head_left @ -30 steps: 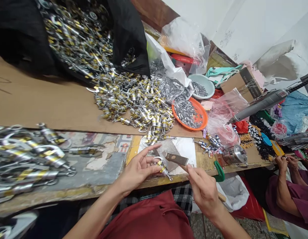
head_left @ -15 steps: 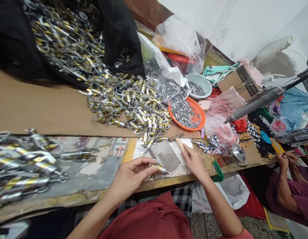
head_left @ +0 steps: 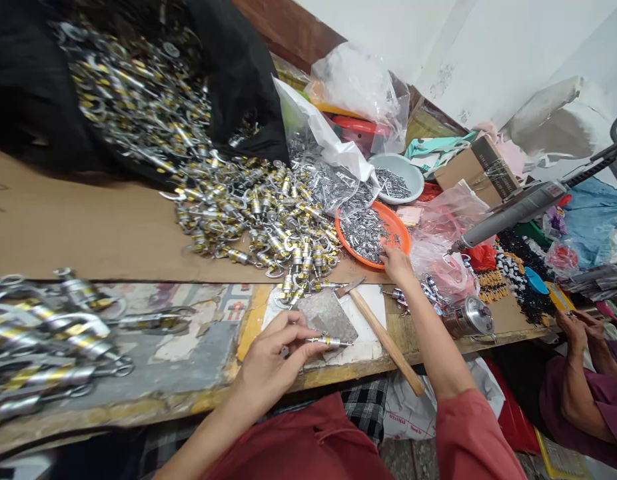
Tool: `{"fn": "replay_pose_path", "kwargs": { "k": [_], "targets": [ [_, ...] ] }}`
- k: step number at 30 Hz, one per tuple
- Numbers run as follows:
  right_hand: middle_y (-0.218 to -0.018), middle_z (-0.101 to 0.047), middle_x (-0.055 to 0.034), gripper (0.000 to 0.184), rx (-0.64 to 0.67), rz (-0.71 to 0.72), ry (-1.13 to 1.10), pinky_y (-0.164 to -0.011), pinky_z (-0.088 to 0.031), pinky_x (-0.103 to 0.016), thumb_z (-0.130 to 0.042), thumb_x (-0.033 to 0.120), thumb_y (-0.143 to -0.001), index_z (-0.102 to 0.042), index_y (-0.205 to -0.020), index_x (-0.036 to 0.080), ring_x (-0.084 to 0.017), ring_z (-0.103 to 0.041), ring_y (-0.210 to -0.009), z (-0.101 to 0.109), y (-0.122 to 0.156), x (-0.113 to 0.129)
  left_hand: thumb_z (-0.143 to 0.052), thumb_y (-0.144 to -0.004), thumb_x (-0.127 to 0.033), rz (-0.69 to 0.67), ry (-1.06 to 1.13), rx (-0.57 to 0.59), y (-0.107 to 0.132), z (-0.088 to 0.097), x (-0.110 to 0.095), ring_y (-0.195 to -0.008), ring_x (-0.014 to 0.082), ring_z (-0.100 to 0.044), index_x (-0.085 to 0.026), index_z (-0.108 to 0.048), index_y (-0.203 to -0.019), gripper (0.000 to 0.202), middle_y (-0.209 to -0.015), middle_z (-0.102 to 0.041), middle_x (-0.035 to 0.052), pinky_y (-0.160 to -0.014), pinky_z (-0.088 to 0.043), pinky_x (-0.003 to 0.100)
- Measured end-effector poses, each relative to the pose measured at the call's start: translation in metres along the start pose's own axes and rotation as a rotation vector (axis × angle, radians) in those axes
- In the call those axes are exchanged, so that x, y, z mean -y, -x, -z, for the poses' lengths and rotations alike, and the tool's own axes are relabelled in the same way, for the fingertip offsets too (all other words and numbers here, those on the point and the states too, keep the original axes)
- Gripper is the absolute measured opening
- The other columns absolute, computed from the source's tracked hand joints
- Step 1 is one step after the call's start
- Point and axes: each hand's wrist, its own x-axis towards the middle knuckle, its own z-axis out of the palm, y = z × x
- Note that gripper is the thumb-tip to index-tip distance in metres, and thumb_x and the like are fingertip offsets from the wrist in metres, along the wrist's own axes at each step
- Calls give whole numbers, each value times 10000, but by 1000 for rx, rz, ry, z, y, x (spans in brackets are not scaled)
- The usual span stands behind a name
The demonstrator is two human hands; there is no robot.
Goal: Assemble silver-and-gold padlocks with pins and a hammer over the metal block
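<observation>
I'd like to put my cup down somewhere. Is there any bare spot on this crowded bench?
The brown cardboard sheet is bare left of the spilled pile of clasps. Near the left hand, the worn grey patch is partly free. Right of the orange plate, bags, beads and tools crowd everything.

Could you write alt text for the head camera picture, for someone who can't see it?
A person's left hand holds a small silver-and-gold clasp over a grey metal block, while the right hand reaches into an orange dish of tiny metal parts. A wooden-handled hammer lies on the bench beside a big heap of clasps.
</observation>
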Motion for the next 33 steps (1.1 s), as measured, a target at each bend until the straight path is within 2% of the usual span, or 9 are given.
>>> {"fn": "replay_pose_path", "kwargs": {
  "k": [5, 10, 13, 17, 18, 20, 22, 27, 33],
  "targets": [
    [-940, -653, -110, 167, 67, -61, 54, -818, -428, -301, -545, 93, -796, -698, -842, 142, -217, -594, -912, -7, -29, 13, -662, -685, -265, 53, 46, 63, 0, 2, -1, -629, 168, -613, -214, -738, -664, 94, -656, -645, 25, -581, -486, 252],
    [-1009, -656, -117, 231, -19, -78, -15, -820, -443, -324, -473, 180, -873, -680, -968, 138, -225, -597, -937, 2, -22, 9, -658, -687, -241, 75, 77, 76, -2, 7, -1, -636, 169, -629, -218, -750, -689, 95, -667, -669, 25, -606, -496, 250],
    [-997, -666, -119, 297, -81, -37, -109, -805, -463, -321, -391, 182, -907, -648, -1039, 115, -205, -614, -902, 12, -4, 19, -639, -702, -235, 73, 100, 97, -4, 10, -2, -654, 172, -642, -224, -753, -711, 115, -690, -679, 27, -608, -502, 241],
    [-877, -698, -34, 203, -55, 132, -256, -745, -488, -229, -492, 203, -873, -683, -939, 177, -135, -636, -795, 20, 50, 57, -648, -710, -251, 76, 70, 81, -4, 10, 1, -642, 168, -632, -218, -737, -796, 128, -688, -669, 16, -618, -501, 242],
    [-823, -700, -12, 168, -29, 211, -305, -712, -493, -215, -529, 210, -854, -691, -893, 197, -123, -637, -745, 20, 66, 67, -654, -711, -254, 79, 59, 64, -3, 9, 3, -629, 163, -624, -212, -726, -841, 155, -679, -659, 9, -623, -502, 243],
    [-749, -691, -26, 167, -8, 497, -451, -640, -493, -222, -522, 209, -860, -686, -879, 184, -127, -623, -668, 19, 95, 85, -659, -717, -257, 77, 43, 44, -1, 9, 7, -617, 156, -612, -200, -693, -938, 231, -679, -643, -2, -650, -505, 248],
    [-729, -684, -46, 199, -20, 666, -489, -628, -494, -241, -475, 184, -879, -673, -876, 166, -139, -614, -663, 19, 115, 95, -650, -731, -259, 60, 31, 50, 1, 9, 11, -638, 156, -611, -195, -655, -1028, 303, -705, -640, -3, -686, -508, 254],
    [-775, -681, -61, 245, -64, 767, -458, -661, -495, -262, -406, 86, -865, -640, -904, 151, -151, -611, -722, 21, 125, 96, -625, -756, -245, 6, -7, 71, -1, 12, 8, -655, 156, -605, -191, -614, -1121, 369, -717, -644, 5, -708, -507, 263],
    [-768, -662, -48, 251, -36, 811, -388, -656, -478, -267, -404, 67, -851, -623, -917, 169, -146, -591, -708, 26, 123, 93, -597, -763, -188, -112, 51, 90, -6, 13, 3, -673, 169, -622, -218, -719, -903, 188, -747, -675, 40, -629, -505, 255]
  ]
}}
